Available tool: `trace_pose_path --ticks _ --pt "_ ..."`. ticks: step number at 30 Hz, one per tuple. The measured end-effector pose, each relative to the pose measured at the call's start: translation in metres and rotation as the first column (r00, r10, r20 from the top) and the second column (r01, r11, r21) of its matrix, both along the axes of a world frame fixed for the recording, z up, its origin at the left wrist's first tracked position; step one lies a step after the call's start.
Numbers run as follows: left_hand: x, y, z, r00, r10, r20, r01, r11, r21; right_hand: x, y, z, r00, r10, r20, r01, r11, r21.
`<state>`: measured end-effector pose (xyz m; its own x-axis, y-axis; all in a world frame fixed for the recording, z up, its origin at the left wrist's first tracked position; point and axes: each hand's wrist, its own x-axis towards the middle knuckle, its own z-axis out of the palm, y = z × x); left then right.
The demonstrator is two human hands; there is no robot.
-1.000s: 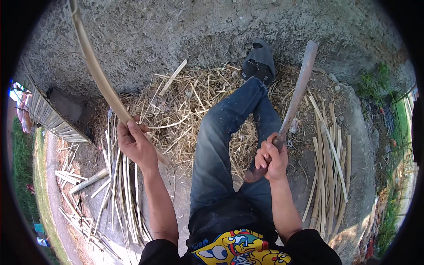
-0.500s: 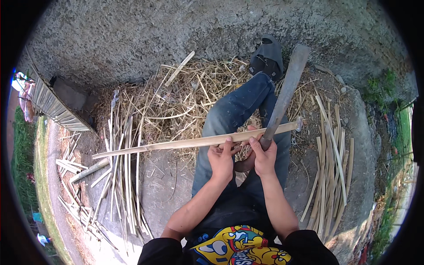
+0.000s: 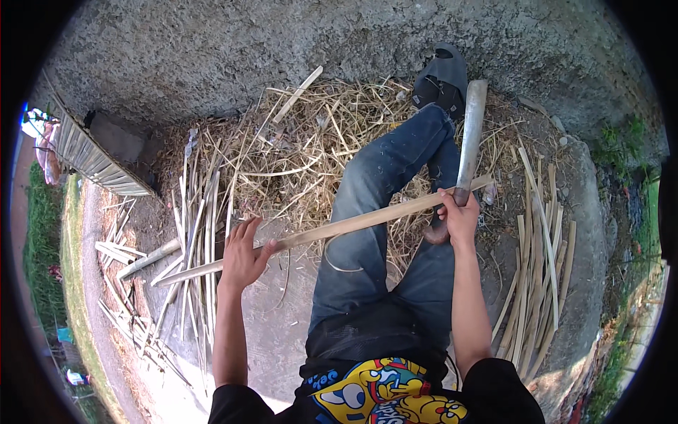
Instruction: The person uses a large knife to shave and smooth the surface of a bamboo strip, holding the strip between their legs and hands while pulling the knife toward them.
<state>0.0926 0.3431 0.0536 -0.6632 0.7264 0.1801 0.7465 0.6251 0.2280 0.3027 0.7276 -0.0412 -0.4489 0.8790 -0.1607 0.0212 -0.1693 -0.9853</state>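
A long, pale bamboo strip (image 3: 367, 218) slants across my thighs, its right end higher. My right hand (image 3: 460, 218) is closed round the handle of a machete (image 3: 473, 131), and the strip passes under its fingers near the right end. The broad grey blade points away from me, toward my shoe. Below the fist shows the curved brown end of the handle. Over the left part of the strip lies my left hand (image 3: 244, 258), its fingers stretched out and spread, the thumb against the strip. A thin curled sliver (image 3: 339, 261) hangs over my left thigh.
Split bamboo strips lie in a pile (image 3: 201, 240) on the left and another (image 3: 540, 268) on the right. Shavings (image 3: 311, 148) cover the ground ahead, up to a rough wall (image 3: 282, 42). A slatted bamboo panel (image 3: 95, 159) stands at the far left.
My left hand has moved left along the strip from beside my right hand, and its fingers have spread. My right hand has moved right with the machete, whose blade now stands more upright.
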Motion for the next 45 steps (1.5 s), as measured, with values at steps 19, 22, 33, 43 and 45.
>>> trace_pose_path --ticks 19,22,33,43,45 --pt "0.07 0.046 -0.051 0.238 0.074 0.968 -0.232 0.973 -0.017 0.019 -0.14 0.041 0.859 0.239 0.453 -0.512 0.372 0.774" --pt "0.074 0.042 -0.065 0.245 0.061 0.967 -0.288 0.957 0.013 0.018 -0.14 0.027 0.753 0.287 0.593 -0.658 0.356 0.663" --pt "0.072 -0.01 -0.053 0.65 0.138 0.747 -0.1 0.99 -0.096 0.021 -0.087 0.003 0.699 0.016 0.714 -0.666 0.378 0.643" --pt "0.086 0.016 -0.056 0.796 0.16 0.583 -0.131 0.987 -0.092 0.016 -0.13 0.007 0.77 0.218 0.6 -0.638 0.234 0.733" --pt "0.085 0.006 -0.055 0.8 0.162 0.577 -0.139 0.987 -0.083 0.012 -0.112 0.011 0.734 0.142 0.664 -0.679 0.185 0.71"
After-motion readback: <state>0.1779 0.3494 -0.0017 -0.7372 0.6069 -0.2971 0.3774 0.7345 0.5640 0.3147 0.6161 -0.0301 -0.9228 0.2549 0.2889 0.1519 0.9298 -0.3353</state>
